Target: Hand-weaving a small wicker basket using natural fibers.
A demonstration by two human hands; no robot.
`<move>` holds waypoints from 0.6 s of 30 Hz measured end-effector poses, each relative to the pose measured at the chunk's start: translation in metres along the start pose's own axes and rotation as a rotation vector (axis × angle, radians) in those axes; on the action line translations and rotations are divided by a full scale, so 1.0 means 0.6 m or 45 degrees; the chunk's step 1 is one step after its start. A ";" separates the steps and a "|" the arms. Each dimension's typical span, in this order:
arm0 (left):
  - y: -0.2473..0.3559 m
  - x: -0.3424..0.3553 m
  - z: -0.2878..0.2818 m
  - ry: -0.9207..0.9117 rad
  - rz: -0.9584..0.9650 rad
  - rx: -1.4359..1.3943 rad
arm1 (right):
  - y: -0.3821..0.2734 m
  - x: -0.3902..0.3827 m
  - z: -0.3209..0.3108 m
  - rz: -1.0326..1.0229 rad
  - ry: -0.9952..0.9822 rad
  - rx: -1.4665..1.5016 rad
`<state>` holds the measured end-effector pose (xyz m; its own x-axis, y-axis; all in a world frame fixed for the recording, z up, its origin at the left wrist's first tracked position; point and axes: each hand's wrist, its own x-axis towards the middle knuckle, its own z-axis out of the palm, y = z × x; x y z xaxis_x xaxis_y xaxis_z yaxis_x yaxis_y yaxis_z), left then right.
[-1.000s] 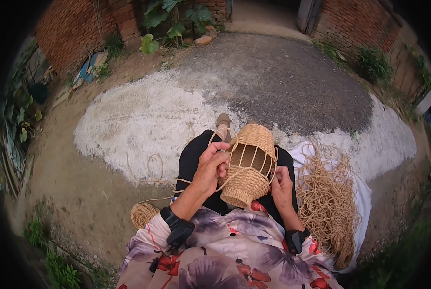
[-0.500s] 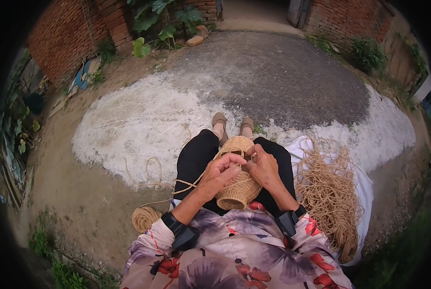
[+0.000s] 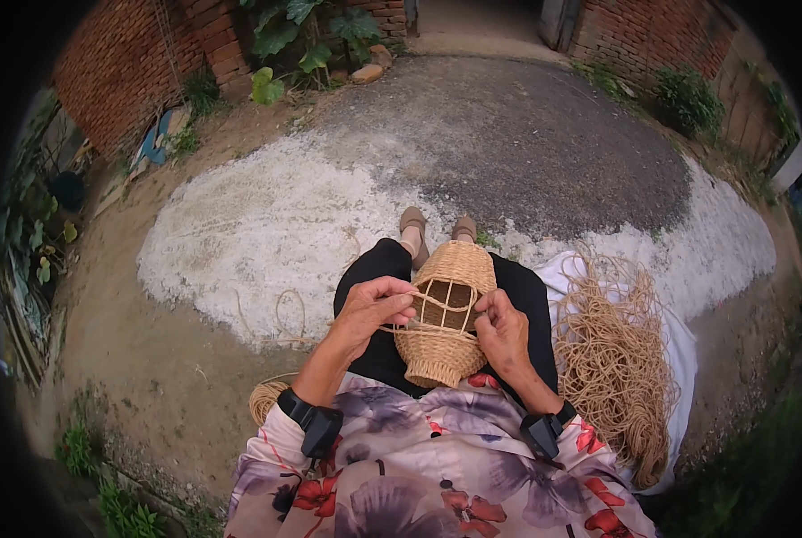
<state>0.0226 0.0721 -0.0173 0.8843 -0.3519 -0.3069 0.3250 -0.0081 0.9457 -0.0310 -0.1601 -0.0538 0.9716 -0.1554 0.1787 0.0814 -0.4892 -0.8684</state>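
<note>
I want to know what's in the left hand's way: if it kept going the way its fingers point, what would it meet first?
The left hand points toward the person's right, pinching a cord strand. First in line is the half-woven basket, at its open ribs. It looks almost touching, though depth is unclear.

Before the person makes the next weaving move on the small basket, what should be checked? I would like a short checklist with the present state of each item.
1. Woven basket steady on the lap: ok, both hands are on it.
2. Left hand has the cord: ok, the fingers pinch a strand at the basket's open side.
3. Right hand supports the basket: ok, it rests against the side.
4. Cord runs free to the ground: cannot tell, it loops loosely in the dirt.
5. Spare material in reach: ok, the pile of fibre lies on a white cloth at the person's right.
</note>
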 end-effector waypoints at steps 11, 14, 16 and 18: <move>-0.006 0.020 0.064 0.196 0.488 1.022 | -0.002 -0.018 -0.001 -0.027 0.017 0.041; -0.025 0.029 0.068 0.315 0.680 1.250 | 0.009 -0.018 0.006 -0.025 0.009 0.171; -0.030 0.032 0.073 0.335 0.622 1.262 | 0.007 -0.017 0.004 -0.026 -0.027 0.159; -0.025 0.034 0.077 0.345 0.571 1.274 | 0.033 -0.011 0.009 -0.005 0.004 0.259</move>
<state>0.0204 0.0221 -0.0326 0.9368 -0.2976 0.1839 -0.3468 -0.7210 0.5999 -0.0348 -0.1643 -0.0748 0.9704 -0.1571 0.1833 0.1285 -0.3066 -0.9431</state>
